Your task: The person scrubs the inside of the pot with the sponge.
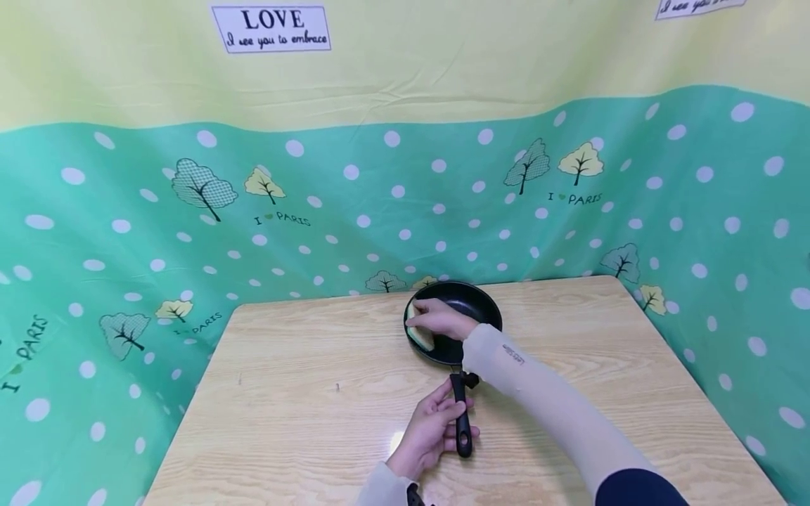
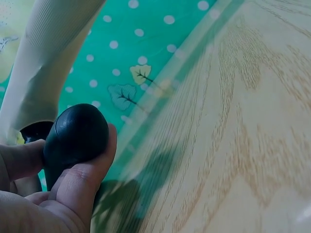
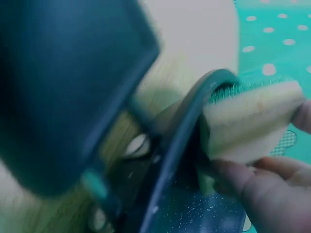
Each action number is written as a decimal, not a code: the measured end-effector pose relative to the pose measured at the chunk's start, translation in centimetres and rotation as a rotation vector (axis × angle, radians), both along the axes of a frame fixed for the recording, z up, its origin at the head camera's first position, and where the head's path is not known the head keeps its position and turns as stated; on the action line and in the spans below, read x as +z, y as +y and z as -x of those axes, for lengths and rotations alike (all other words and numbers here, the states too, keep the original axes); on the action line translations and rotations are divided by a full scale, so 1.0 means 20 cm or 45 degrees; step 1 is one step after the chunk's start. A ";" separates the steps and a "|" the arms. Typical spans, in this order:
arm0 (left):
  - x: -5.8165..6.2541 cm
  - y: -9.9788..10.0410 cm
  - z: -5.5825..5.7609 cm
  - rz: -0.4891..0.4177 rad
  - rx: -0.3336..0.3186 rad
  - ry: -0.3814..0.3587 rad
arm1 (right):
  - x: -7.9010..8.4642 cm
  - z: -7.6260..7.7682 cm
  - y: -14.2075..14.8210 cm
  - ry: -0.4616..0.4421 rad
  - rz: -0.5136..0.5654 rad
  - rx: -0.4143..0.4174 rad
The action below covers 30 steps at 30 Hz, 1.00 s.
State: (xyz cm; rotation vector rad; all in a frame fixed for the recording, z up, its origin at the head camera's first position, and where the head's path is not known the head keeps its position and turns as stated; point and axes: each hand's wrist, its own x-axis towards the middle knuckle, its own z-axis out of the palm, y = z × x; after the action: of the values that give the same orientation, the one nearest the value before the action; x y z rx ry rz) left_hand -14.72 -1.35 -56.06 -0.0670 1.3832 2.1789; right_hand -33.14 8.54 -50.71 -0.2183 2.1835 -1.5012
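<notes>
A black frying pan (image 1: 471, 299) sits near the back edge of the table, its handle (image 1: 464, 429) pointing toward me. My left hand (image 1: 430, 429) grips that handle; in the left wrist view the thumb and fingers wrap the handle's rounded end (image 2: 80, 133). Over the pan, my right hand (image 1: 443, 320) holds a pale yellow sponge (image 1: 420, 339) with a green scouring side against the pan's left inner wall. The right wrist view shows the sponge (image 3: 252, 121) pinched between thumb and fingers, its green face turned toward the rim. Specks dot the pan's dark inner surface.
The pan stands on a light wood-grain table (image 1: 304, 393). A green and yellow printed curtain (image 1: 354, 211) hangs behind the table and along both sides. A small black device (image 1: 470, 379) is at the right cuff, close to the handle.
</notes>
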 end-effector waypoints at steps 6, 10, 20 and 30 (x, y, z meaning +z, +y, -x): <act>0.00 -0.01 0.00 0.002 0.002 -0.002 | -0.01 0.02 0.00 0.218 -0.265 -0.051; 0.01 -0.01 0.00 -0.001 0.004 -0.006 | -0.01 0.05 0.01 0.330 -0.483 0.040; 0.01 0.00 0.00 0.003 0.016 -0.006 | -0.03 0.11 0.07 0.729 -1.217 0.425; 0.02 0.04 -0.01 -0.001 0.047 0.002 | -0.04 0.08 0.14 0.817 -1.618 0.485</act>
State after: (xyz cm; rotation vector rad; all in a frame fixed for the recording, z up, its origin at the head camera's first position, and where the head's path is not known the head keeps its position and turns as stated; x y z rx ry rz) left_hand -14.48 -0.61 -55.74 -0.0913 1.3923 2.2104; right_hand -34.69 11.39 -51.57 -0.6542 2.8760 0.3601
